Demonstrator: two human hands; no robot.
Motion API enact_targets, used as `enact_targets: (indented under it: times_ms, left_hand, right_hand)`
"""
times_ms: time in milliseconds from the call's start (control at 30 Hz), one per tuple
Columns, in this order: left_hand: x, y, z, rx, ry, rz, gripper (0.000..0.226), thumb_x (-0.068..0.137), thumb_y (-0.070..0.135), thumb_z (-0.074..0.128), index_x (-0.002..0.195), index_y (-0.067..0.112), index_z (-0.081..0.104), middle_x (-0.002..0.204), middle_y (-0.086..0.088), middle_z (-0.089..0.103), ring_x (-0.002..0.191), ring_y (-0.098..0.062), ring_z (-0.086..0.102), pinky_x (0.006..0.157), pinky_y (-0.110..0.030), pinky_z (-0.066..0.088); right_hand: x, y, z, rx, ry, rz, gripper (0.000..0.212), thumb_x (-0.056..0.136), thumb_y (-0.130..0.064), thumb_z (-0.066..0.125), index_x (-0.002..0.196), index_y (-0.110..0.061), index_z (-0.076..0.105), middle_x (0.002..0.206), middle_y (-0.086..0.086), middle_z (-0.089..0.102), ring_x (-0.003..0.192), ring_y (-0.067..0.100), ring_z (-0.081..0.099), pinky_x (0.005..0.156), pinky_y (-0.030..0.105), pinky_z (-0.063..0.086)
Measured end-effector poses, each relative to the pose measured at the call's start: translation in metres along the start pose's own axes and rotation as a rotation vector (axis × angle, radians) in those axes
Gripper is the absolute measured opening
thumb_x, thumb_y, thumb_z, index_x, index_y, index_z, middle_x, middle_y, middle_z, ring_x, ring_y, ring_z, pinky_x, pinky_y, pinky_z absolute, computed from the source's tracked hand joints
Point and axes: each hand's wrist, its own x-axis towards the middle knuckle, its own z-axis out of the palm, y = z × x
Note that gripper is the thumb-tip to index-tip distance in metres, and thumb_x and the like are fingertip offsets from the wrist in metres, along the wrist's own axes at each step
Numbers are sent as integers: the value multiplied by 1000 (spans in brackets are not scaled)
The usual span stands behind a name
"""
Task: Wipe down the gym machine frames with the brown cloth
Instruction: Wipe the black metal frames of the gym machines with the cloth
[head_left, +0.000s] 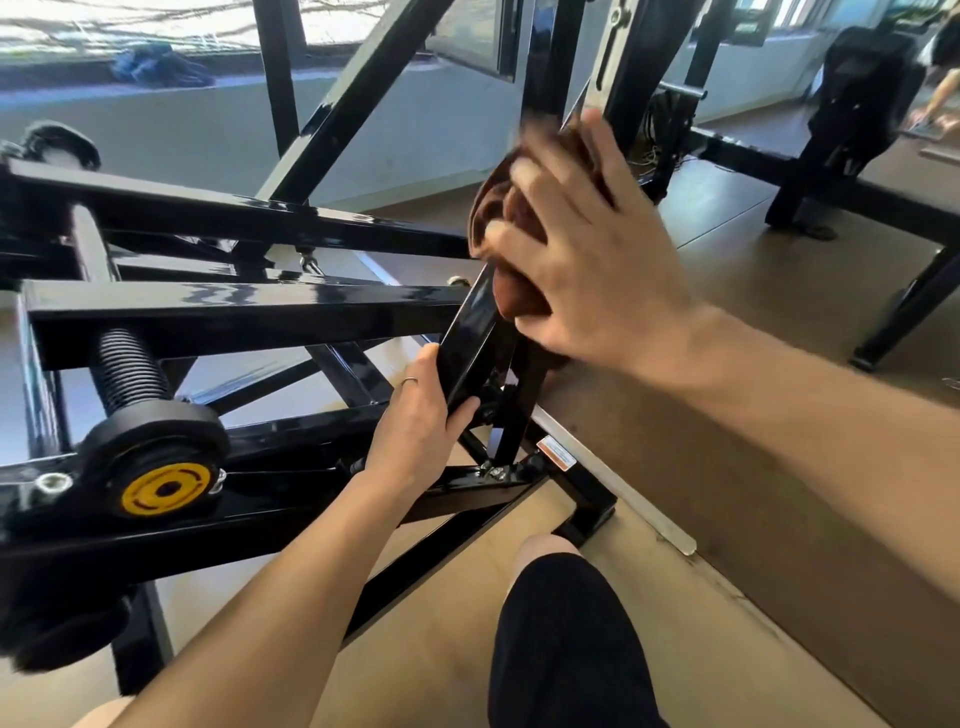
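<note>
A: Nearest to us, our knee in black shorts (566, 623) hangs over the pale wood floor (441, 649). Just beyond it our left hand (415, 415) grips a slanted black bar (470, 338), fingers (423, 364) and thumb curled round it, apparently steadying ourselves or the machine.

B: And the brown cloth (511, 218)?

A: It sits under our right hand (587, 249), a little farther up the same bar, where that bar meets the upright. The fingers there are spread and press the cloth against the metal. The hand is blurred, so we judge we are mid-stroke.

B: How far along are we?

A: Hard to say. The gym machine frame (249, 306) shines everywhere, so we cannot tell wiped tubes from unwiped ones. We judge this joint is in hand; the long beams to the left, the pivot with the yellow cap (166, 488), the spring (130, 369) and the foot with its warning label (556, 453) may all remain.

B: Farther out?

A: The floor turns to darker boards (779, 467) past a metal strip. A second black frame (841, 182) stands well apart on the right, likely waiting too. Behind everything run a pale wall (171, 135) and bright windows (130, 21), and another person's arm shows at the far right edge.
</note>
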Motion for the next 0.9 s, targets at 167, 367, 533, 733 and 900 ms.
enact_targets:
  times_ms: [167,367,533,733,900]
  left_hand:
    - [-1,-2,1,7,8,11,67,96,38,64,147,24,22,131,-5,55,119,-25,60,92,-42,56]
    - [-1,-4,3,22,14,18,69,95,40,64,148,25,21,133,-5,54,120,-26,59,93,-44,56]
    - [2,-7,5,48,6,-17,72,95,44,64,150,26,21,136,-3,55,124,-24,59,96,-41,56]
    - [2,0,-6,167,-67,12,77,95,45,63,152,25,16,136,-5,54,117,-29,62,89,-48,59]
    - [-28,-10,-54,874,-197,-47,93,90,77,40,154,13,21,145,-11,52,133,-33,50,112,-47,38]
  right_hand:
    - [19,-15,10,-130,-156,1,63,86,-64,62,122,-12,66,131,28,63,138,45,47,125,54,16]
    - [-1,-32,26,25,-238,-167,59,79,-55,75,118,-12,68,104,20,69,103,39,64,112,52,40]
    - [37,26,-7,-122,66,55,53,90,-47,65,120,-4,60,110,25,65,110,43,59,115,49,32]
    - [-4,-38,25,7,-129,-28,50,88,-46,65,118,-6,63,115,24,65,114,42,58,120,52,30]
    - [-49,-81,58,154,-123,-25,44,93,-37,63,126,-6,61,136,23,59,129,41,50,120,50,27]
